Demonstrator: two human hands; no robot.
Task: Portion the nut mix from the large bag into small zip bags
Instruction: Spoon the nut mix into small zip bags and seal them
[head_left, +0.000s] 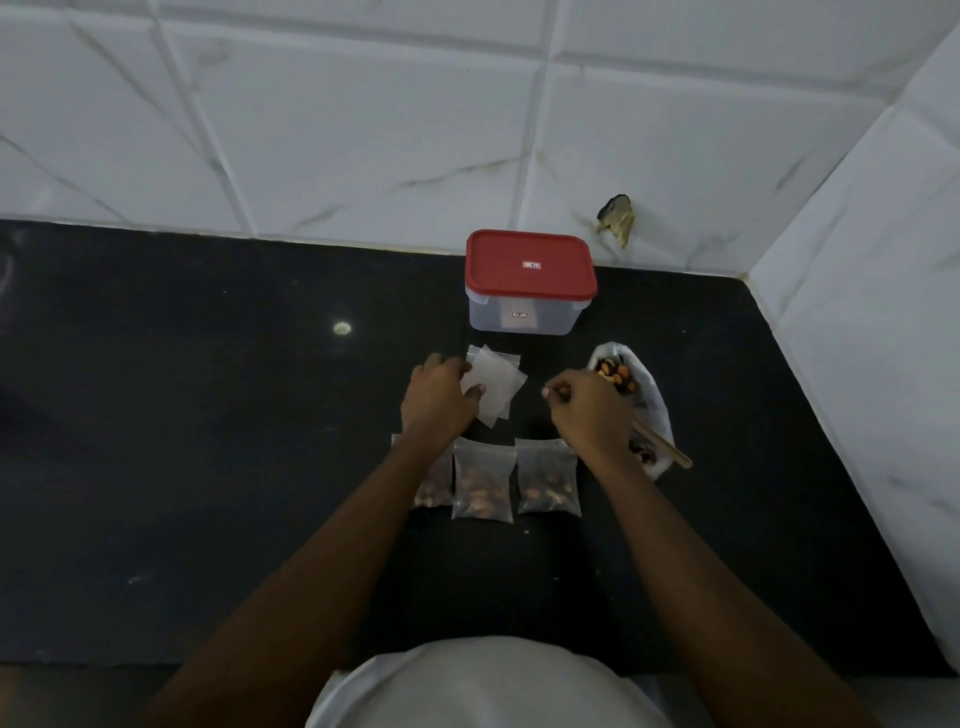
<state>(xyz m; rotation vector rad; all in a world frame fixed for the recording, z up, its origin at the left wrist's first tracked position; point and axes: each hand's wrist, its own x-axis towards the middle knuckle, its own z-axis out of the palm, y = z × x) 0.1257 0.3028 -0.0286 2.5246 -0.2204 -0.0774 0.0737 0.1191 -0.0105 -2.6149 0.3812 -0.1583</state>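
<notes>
The left hand (439, 397) pinches the empty zip bags (496, 384) in the middle of the counter (208, 415). The right hand (589, 410) grips a wooden stick (667, 451) over the large bag (657, 410) of nuts, toward the right edge. Three filled bags (483, 483) lie in a row nearer the front edge.

The left hand (436, 400) pinches empty zip bags (496, 387); the right hand (587, 410) grips a wooden spoon (666, 448) in the large bag (658, 415), right of three filled bags (483, 483).
</notes>
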